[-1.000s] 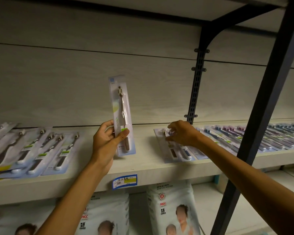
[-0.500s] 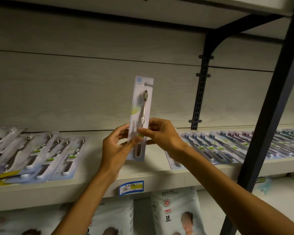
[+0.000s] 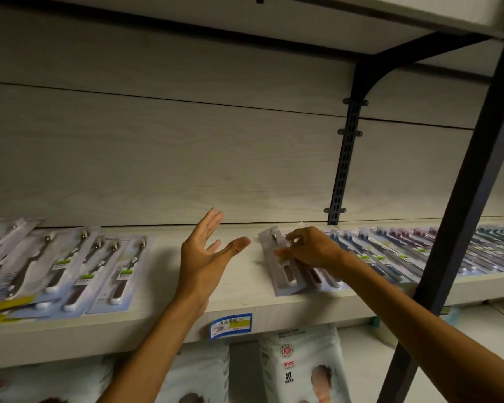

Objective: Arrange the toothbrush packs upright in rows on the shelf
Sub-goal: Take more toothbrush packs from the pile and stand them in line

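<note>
Pinching top pack (image 3: 282, 258) with right hand (image 3: 309, 251); left hand (image 3: 204, 251) hovering, fingers spread, empty. Packs likely light, slick, semi-stiff: gripping card edges advised.

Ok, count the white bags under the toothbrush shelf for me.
3. The far-left bag sits blurred at the frame's edge, the middle bag is partly covered, and the right bag bears a red PICC mark. More may be hidden off frame.
</note>
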